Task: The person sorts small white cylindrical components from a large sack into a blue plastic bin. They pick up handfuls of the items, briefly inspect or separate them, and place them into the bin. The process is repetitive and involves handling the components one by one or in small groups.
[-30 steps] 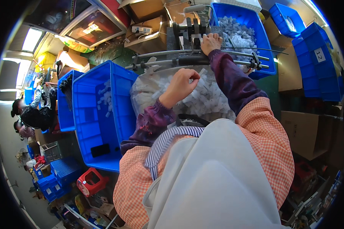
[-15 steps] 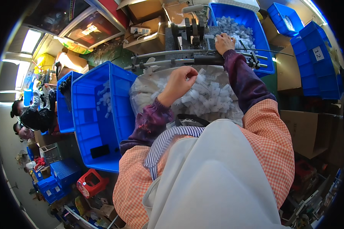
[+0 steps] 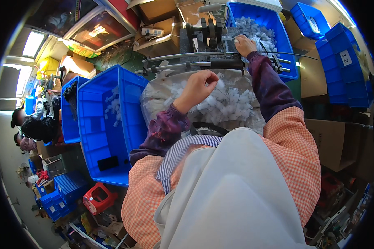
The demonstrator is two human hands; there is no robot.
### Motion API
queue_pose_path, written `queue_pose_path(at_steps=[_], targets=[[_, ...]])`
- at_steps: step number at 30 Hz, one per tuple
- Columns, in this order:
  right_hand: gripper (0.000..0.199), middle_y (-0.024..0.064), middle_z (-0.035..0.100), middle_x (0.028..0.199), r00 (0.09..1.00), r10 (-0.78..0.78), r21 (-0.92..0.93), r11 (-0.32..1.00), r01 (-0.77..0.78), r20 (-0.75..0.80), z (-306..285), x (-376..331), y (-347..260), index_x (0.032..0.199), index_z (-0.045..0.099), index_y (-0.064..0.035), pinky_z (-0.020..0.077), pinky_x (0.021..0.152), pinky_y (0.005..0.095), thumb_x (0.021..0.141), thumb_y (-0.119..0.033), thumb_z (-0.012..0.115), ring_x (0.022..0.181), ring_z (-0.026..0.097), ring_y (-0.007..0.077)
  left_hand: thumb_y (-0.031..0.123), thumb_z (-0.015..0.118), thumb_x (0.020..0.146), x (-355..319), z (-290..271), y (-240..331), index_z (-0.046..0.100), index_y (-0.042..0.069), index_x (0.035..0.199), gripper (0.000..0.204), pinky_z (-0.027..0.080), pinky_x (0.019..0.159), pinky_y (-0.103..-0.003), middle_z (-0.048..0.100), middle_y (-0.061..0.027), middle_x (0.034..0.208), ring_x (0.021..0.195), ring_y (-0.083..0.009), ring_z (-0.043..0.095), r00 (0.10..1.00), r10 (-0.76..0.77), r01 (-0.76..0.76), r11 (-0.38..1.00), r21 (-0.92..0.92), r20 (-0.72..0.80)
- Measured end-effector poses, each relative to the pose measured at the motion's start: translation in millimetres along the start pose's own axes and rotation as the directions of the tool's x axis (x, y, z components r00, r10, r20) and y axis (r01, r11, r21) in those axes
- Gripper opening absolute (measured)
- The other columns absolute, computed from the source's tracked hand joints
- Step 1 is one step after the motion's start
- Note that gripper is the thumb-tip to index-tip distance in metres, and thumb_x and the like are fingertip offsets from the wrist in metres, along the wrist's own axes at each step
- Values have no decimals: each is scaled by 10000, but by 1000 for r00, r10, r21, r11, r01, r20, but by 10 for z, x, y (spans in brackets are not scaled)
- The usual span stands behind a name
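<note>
My left hand (image 3: 198, 88) hovers over a pile of small white plastic pieces (image 3: 230, 103), several with comb-like teeth. Its thumb and fingers are pinched together, and whatever lies between them is hidden. The pile rests in a pale sack-like cloth (image 3: 153, 94) in front of my body. My right hand (image 3: 246, 45) is at the right end of a dark metal bench machine (image 3: 210, 35), its fingers bent and closed near the machine's block. A toothed white piece (image 3: 227, 37) sits on the block just left of those fingertips. What the right fingers grip is too small to tell.
Beyond my right hand stands a blue bin (image 3: 284, 45) of white pieces. Metal rods (image 3: 176, 66) cross in front of the machine. At left, a large blue crate (image 3: 133, 97) holds some white pieces and a dark flat object (image 3: 108, 163). A red stool (image 3: 99, 198) stands behind it.
My left hand has shifted slightly up and to the right, still pinched. My right hand has drawn a little to the right at the block's edge.
</note>
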State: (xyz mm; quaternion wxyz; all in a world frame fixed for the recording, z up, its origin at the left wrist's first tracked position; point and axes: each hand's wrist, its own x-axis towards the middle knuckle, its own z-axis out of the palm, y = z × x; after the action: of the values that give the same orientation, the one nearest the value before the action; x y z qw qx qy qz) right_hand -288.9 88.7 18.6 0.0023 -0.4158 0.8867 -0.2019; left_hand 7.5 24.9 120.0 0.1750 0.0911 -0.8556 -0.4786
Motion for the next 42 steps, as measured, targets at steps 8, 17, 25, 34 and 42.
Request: queue_pose_path(at_steps=[8,17,25,34,42], targets=[[285,66,521,1147,997,-31,-101,995,25,-65,51,-63,-194,1002,620,-128,316,905,429,826,-298,475,1086,492,241,47,605,737,4,32,18,609,11,826,96,456,594,-286,611,-101,751,676,-209,592,1000,19,-19,1000,9,12],[299,73,500,1163,995,-64,-147,988,52,-80,166,-48,-376,1027,605,-111,313,909,424,818,-283,479,1100,479,230,76,616,754,-35,11,0,619,19,842,105,447,622,-263,622,-74,765,687,-172,586,1000,-17,17,1000,5,17],[301,69,497,1184,998,-47,-160,986,38,-50,123,-65,-409,1033,604,-110,305,922,426,827,-281,468,1117,475,225,80,616,757,-43,6,3,619,21,848,108,446,622,-261,627,-69,774,689,-167,586,1000,-22,22,1000,12,17],[241,91,574,1088,1000,-1,-154,988,1,2,27,69,-27,1011,568,-132,328,895,448,837,-234,436,1057,530,243,94,624,770,-24,-86,44,629,27,874,124,456,632,-256,647,-62,812,727,-152,610,998,-60,61,998,15,-22],[193,137,602,1024,914,347,-411,817,-404,-208,-624,184,342,966,575,-136,442,776,420,790,-186,514,895,624,250,88,629,772,70,-18,23,631,23,887,132,464,651,-246,652,-68,823,744,-143,621,996,-70,68,997,-23,-62]])
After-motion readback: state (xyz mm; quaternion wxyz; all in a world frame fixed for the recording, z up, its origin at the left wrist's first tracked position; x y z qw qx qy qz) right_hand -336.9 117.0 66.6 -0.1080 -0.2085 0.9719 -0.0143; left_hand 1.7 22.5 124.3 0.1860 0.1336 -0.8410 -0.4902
